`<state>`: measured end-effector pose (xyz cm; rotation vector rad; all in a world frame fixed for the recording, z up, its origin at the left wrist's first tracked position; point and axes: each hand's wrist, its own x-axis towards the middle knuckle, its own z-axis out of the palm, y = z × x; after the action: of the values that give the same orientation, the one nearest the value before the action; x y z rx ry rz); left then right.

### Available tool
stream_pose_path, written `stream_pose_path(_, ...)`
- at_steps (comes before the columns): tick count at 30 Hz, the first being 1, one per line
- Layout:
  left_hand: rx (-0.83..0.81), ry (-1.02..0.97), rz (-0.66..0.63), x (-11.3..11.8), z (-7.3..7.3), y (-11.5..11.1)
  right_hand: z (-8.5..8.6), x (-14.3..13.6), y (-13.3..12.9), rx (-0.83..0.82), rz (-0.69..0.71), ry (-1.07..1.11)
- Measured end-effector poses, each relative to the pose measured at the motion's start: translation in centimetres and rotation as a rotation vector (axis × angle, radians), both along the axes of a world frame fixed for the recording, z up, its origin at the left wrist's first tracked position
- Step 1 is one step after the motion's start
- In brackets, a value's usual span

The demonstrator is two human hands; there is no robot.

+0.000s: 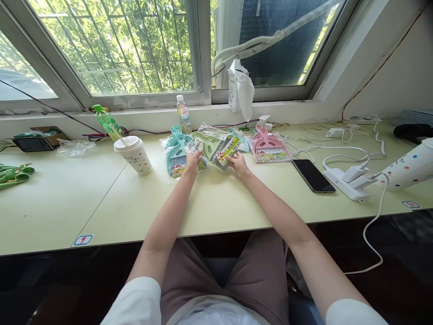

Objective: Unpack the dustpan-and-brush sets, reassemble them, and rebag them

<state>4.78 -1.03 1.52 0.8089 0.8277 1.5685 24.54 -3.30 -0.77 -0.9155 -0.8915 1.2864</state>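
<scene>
Between my two hands, above the table, is a green mini dustpan and brush set (214,146) in a clear plastic bag with a yellow-green label. My left hand (193,161) grips its left side, fingers partly hidden by the bag. At the lower right corner, my right hand (238,164) pinches the label end. Just left and behind lie teal dustpan and brush sets (176,151), also bagged. To the right rests a pink set (269,145). Part of a blue set (242,141) shows behind the one I hold.
A white paper cup (134,155) and a green-capped bottle (107,122) stand at left, another bottle (183,115) by the window. Rightward are a black phone (313,175), a power strip (348,184) with white cables and a tipped dotted cup (409,166). Green handles (15,175) lie far left.
</scene>
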Motion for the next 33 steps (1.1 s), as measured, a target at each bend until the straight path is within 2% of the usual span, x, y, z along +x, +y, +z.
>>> stream_pose_path(5, -0.090, -0.020, -0.105, 1.1, -0.1, -0.5, -0.2, -0.1, 0.0, 0.016, 0.014, -0.015)
stream_pose_path(11, -0.141, -0.028, -0.234, 4.2, -0.5, -2.1, -0.3, 0.0, 0.3, 0.033, -0.017, -0.013)
stream_pose_path(14, -0.150, -0.035, -0.265, 5.0, -0.6, -2.6, -0.3, 0.2, 0.3, 0.040, -0.031, -0.020)
stream_pose_path(20, -0.148, -0.016, -0.275, 5.6, -1.0, -2.9, -0.1, -0.1, 0.1, 0.047, -0.055, 0.001)
stream_pose_path(25, -0.231, 0.086, -0.151, 5.6, -1.4, -2.6, 0.0, -0.2, 0.0, -0.003, -0.022, -0.027)
stream_pose_path(29, -0.200, 0.145, -0.190, 4.9, -1.5, -2.3, 0.2, -0.3, 0.1, -0.043, 0.014, -0.041)
stream_pose_path(33, -0.168, 0.202, -0.222, 4.2, -1.3, -2.1, 0.5, -0.5, 0.2, -0.075, -0.033, -0.037)
